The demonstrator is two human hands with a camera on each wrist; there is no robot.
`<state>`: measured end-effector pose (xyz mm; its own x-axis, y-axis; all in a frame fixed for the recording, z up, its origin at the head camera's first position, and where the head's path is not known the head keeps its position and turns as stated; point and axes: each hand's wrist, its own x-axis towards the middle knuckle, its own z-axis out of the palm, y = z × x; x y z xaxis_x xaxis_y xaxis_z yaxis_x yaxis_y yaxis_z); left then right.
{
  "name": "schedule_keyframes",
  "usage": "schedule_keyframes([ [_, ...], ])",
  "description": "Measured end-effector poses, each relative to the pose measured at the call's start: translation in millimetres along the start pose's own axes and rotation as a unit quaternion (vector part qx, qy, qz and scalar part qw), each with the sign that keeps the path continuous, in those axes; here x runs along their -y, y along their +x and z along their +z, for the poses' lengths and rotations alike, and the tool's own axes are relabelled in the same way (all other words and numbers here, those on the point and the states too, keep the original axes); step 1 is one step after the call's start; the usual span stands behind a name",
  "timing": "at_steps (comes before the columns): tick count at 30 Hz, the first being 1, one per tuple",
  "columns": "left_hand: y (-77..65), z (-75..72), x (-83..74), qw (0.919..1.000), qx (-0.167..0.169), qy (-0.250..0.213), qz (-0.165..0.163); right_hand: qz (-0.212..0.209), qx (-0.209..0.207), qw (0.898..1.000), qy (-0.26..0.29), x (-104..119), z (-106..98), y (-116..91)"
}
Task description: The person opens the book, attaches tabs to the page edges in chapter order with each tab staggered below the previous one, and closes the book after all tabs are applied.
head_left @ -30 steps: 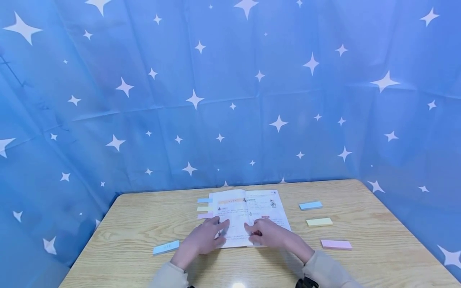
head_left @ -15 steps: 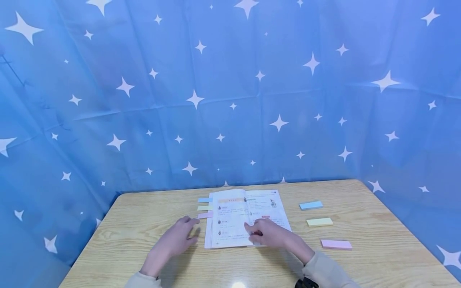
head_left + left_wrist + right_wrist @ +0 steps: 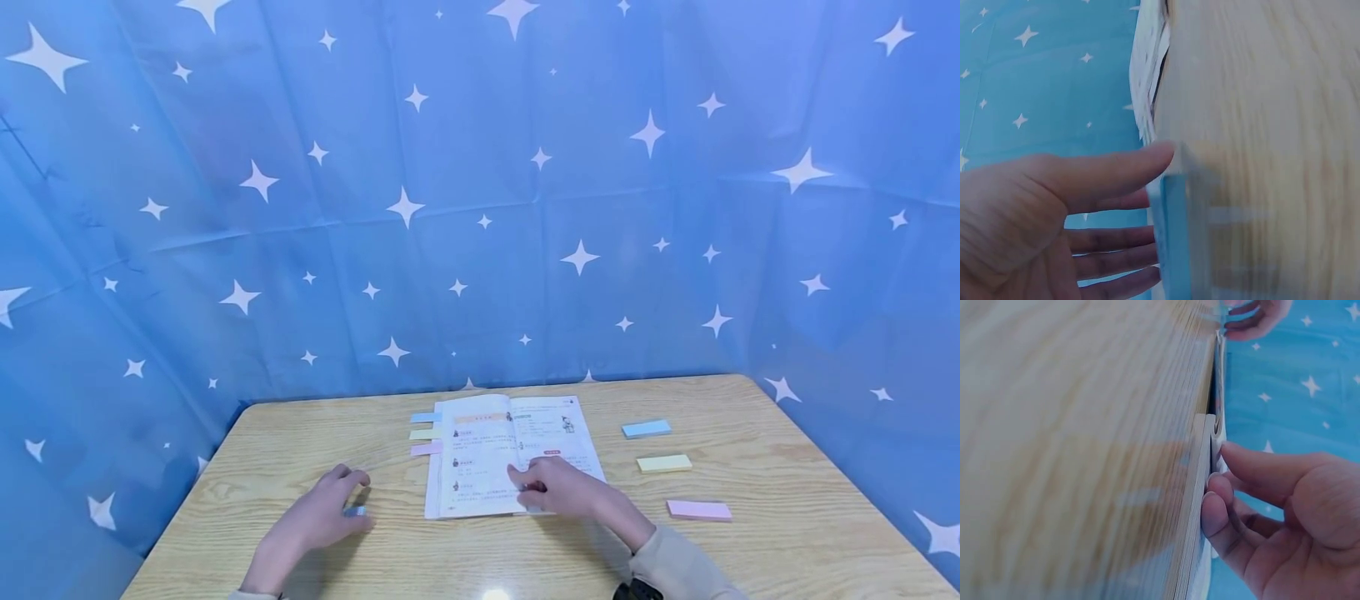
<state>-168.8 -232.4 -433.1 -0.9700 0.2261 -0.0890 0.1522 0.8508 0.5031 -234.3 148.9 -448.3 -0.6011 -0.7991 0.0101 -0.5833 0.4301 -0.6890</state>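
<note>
An open book (image 3: 480,462) with printed pages lies at the middle of the table, with blue, yellow and pink sticky tabs (image 3: 426,448) standing out past its left edge. On the right page rests my right hand (image 3: 570,487), its fingers loosely bent and fingertips against the paper near the fold. Left of the book, my left hand (image 3: 318,512) is over a blue sticky-note pad (image 3: 1175,237), mostly hidden by it in the head view. The left wrist view has the thumb and fairly straight fingers spread along the pad's side; whether they touch it I cannot tell.
Right of the book lie three separate pads: a blue pad (image 3: 646,428), a yellow pad (image 3: 664,463) and a pink pad (image 3: 699,510). The wooden table (image 3: 780,450) ends at a blue star-patterned curtain (image 3: 480,250) behind.
My left hand has come off the left page and travelled left to the blue pad. The right hand stays on the right page.
</note>
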Motion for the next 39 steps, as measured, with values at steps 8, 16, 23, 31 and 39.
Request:
schedule_keyframes([
  [8,-10.1,-9.8,16.2,0.9997,0.016,0.005,-0.017,0.011,0.004,1.0,0.015,-1,0,-1],
  [16,-12.7,-11.8,21.1,0.9992,0.001,0.04,0.004,0.004,0.003,1.0,0.007,-2,-3,-3],
  [23,-10.4,-13.2,18.7,0.9957,-0.017,0.056,0.071,0.006,0.008,1.0,0.026,1,-5,-3],
  [31,-5.4,-15.3,0.7,0.9899,-0.053,0.044,0.124,0.017,0.008,1.0,0.02,4,-6,-2],
  [39,-0.9,-8.8,-24.0,0.9867,-0.097,0.058,0.117,0.028,0.014,0.999,-0.006,7,-7,-1],
])
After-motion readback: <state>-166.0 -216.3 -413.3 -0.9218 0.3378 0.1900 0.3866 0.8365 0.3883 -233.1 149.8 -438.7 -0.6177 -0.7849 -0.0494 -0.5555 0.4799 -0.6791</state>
